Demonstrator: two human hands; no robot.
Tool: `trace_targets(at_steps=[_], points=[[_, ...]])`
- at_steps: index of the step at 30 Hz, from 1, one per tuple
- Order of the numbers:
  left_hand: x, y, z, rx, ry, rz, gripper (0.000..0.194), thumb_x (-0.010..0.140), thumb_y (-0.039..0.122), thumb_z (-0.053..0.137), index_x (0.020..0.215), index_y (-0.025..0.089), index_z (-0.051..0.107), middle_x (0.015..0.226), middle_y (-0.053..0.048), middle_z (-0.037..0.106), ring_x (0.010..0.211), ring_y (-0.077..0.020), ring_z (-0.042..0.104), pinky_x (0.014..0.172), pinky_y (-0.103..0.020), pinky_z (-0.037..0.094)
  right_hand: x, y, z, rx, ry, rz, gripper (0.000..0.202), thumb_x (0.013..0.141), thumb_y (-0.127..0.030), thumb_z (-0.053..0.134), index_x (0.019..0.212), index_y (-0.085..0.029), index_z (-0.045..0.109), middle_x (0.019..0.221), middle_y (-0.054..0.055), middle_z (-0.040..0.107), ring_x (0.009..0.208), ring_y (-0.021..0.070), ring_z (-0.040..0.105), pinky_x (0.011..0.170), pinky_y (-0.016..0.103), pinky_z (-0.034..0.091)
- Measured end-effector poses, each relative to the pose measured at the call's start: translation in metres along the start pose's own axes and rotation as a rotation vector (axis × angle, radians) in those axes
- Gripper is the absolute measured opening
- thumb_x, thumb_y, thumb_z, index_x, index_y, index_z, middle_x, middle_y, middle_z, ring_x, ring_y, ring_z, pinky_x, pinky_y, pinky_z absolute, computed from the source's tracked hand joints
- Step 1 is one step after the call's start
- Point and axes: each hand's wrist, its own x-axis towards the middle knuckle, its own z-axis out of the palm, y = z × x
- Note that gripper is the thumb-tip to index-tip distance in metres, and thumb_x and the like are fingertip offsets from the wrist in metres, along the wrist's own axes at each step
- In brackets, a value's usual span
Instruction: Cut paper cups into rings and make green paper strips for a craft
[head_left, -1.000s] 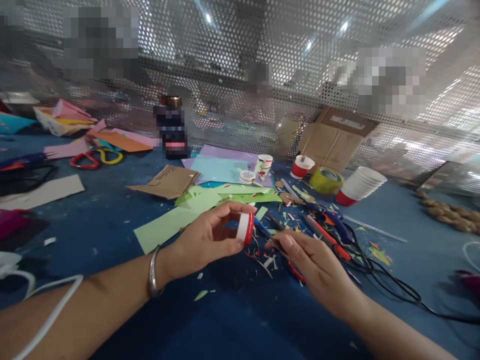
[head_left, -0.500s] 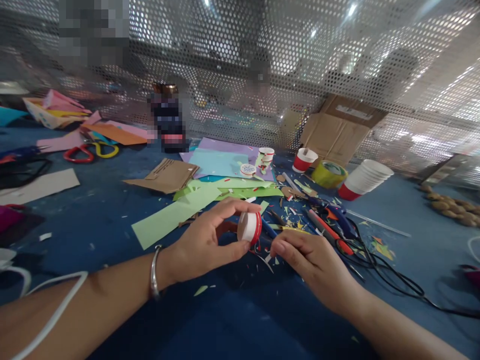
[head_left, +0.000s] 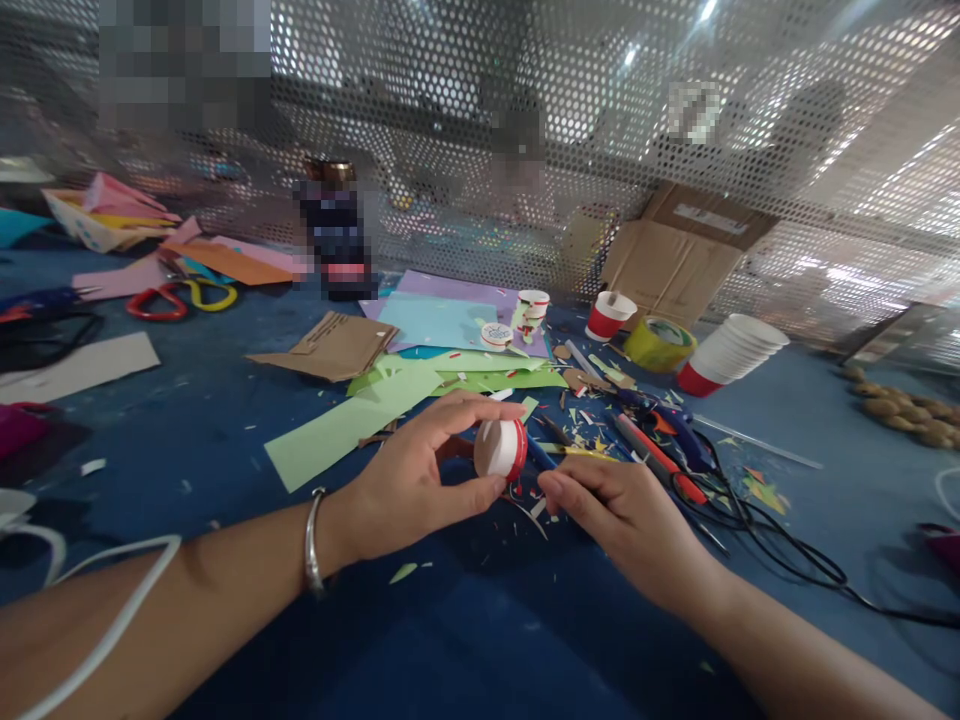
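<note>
My left hand holds a short red-and-white cup piece between thumb and fingers, tilted on its side above the table. Just to its right, my right hand is closed, thumb pressed against the curled fingers. What it pinches, if anything, is hidden. A blue stick-like thing shows between the cup piece and my right fingers; I cannot tell whether it is held or lies behind. Beyond the hands, a decorated cup and a round white disc with blue marks rest on coloured paper.
Paper scraps surround a glue gun with a black cable and a red-orange tool at right. Behind are stacked paper cups, yellow tape, a red cup and cardboard. Scissors lie left, before a perforated metal screen.
The cup piece has turned slightly in my left hand, showing more of its white face. Both hands stay almost in place, and the view has shifted a little.
</note>
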Motion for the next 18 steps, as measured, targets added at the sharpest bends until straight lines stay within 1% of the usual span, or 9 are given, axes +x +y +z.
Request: trace_targets(at_steps=[3, 5, 9, 13, 18], points=[[-0.001, -0.001, 0.0, 0.066, 0.007, 0.039, 0.051, 0.083, 0.018, 0.071, 0.133, 0.026, 0.06, 0.136, -0.009, 0.057, 0.129, -0.026, 0.054, 0.098, -0.037, 0.056, 0.0, 0.002, 0.0, -0.009, 0.001, 0.007, 0.052, 0.1, -0.058, 0.045, 0.069, -0.019, 0.06, 0.064, -0.002, 0.051, 0.061, 0.012, 0.045, 0.058, 0.026, 0.034], [-0.002, -0.001, 0.0, 0.112, 0.016, 0.066, 0.052, 0.084, 0.019, 0.071, 0.135, 0.027, 0.06, 0.135, -0.008, 0.057, 0.129, -0.0246, 0.054, 0.098, -0.036, 0.055, 0.0, 0.002, 0.0, -0.016, 0.003, 0.015, 0.053, 0.099, -0.059, 0.046, 0.067, -0.019, 0.058, 0.063, -0.002, 0.049, 0.06, 0.0116, 0.044, 0.057, 0.026, 0.034], [-0.005, 0.003, 0.001, 0.264, 0.066, 0.111, 0.049, 0.088, 0.023, 0.07, 0.135, 0.029, 0.06, 0.128, -0.007, 0.06, 0.12, -0.022, 0.059, 0.101, -0.038, 0.054, 0.0, 0.002, 0.0, -0.024, 0.017, 0.03, 0.052, 0.098, -0.059, 0.047, 0.066, -0.019, 0.057, 0.062, -0.003, 0.049, 0.06, 0.0112, 0.043, 0.056, 0.026, 0.033], [-0.007, 0.011, 0.004, 0.457, 0.138, 0.166, 0.047, 0.089, 0.019, 0.067, 0.135, 0.026, 0.061, 0.125, -0.008, 0.061, 0.117, -0.0209, 0.06, 0.1, -0.037, 0.053, 0.0, 0.002, 0.001, -0.035, 0.034, 0.024, 0.05, 0.098, -0.056, 0.049, 0.064, -0.02, 0.052, 0.061, -0.004, 0.047, 0.059, 0.0108, 0.042, 0.056, 0.026, 0.032], [-0.008, 0.016, 0.005, 0.629, 0.169, 0.295, 0.048, 0.091, 0.013, 0.064, 0.137, 0.023, 0.059, 0.125, -0.01, 0.061, 0.117, -0.0216, 0.061, 0.099, -0.036, 0.054, 0.002, 0.004, 0.003, -0.092, 0.057, -0.007, 0.049, 0.099, -0.053, 0.05, 0.063, -0.02, 0.047, 0.06, -0.004, 0.044, 0.057, 0.0104, 0.039, 0.055, 0.027, 0.03]])
